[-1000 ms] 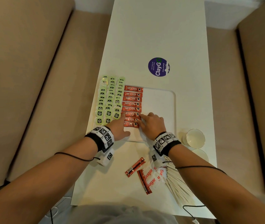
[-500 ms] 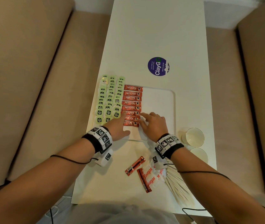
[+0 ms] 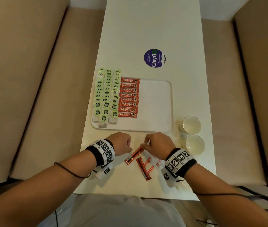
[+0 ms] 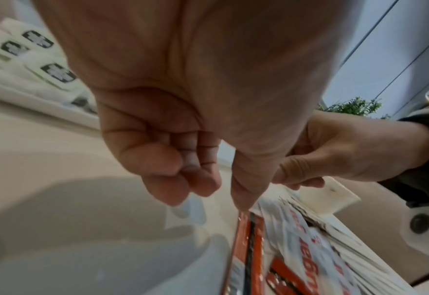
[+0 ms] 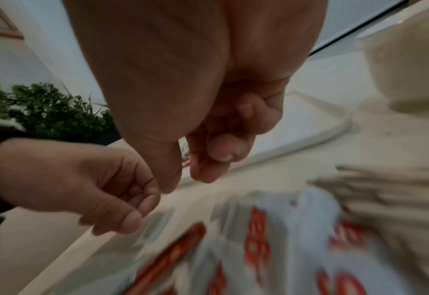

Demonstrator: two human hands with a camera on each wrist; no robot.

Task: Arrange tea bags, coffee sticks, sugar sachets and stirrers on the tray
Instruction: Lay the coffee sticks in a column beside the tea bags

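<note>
Your right hand (image 3: 158,145) hovers, fingers curled, apparently empty, over a loose coffee stick (image 3: 134,155) on the tabletop (image 3: 146,30); left hand (image 3: 121,144) loosely curled, empty. It's light, flimsy, slick: pinch mid-length.

Tray (image 3: 156,128) at mid-table (image 3: 146,30). Tea bags (image 3: 106,97) in three columns on tray's left part. Coffee sticks (image 3: 128,97) stacked in one column just right of tea bags; tray's right part bare. Sticker (image 3: 154,58) beyond tray. Two cups (image 3: 193,135) right of tray's near corner. Two loose coffee sticks (image 3: 139,161) before tray, beside sugar sachets (image 3: 152,164). Stirrers (image 3: 183,185) at near right edge.
</note>
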